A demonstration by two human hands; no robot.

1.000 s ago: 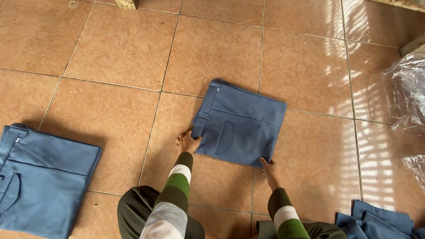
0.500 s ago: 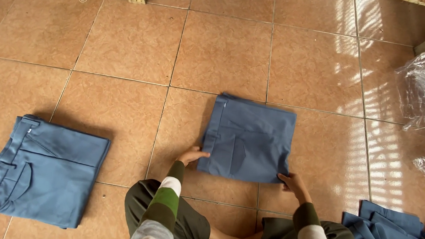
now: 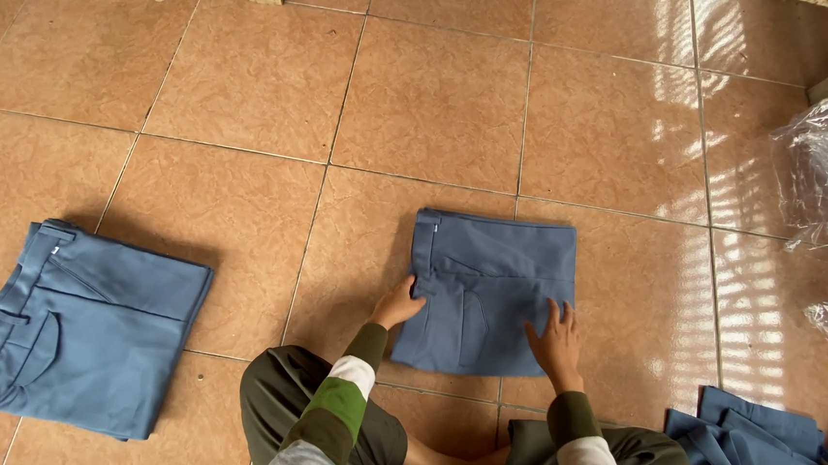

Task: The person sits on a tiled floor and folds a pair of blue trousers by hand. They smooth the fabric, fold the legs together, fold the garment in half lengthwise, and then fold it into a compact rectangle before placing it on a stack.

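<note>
Folded blue trousers (image 3: 488, 291), slate-coloured, smooth heavy cloth, lying flat on the tiled floor (image 3: 423, 97). Folded into a neat, nearly square packet. Waistband running down the left edge, with a small pale tag at the upper left corner. Back pocket seam and a diagonal pocket line showing on the top face. Straddling the grout line between two tiles. Left edge touched by the left hand (image 3: 397, 304); lower right part pressed flat under the right hand (image 3: 554, 341).
</note>
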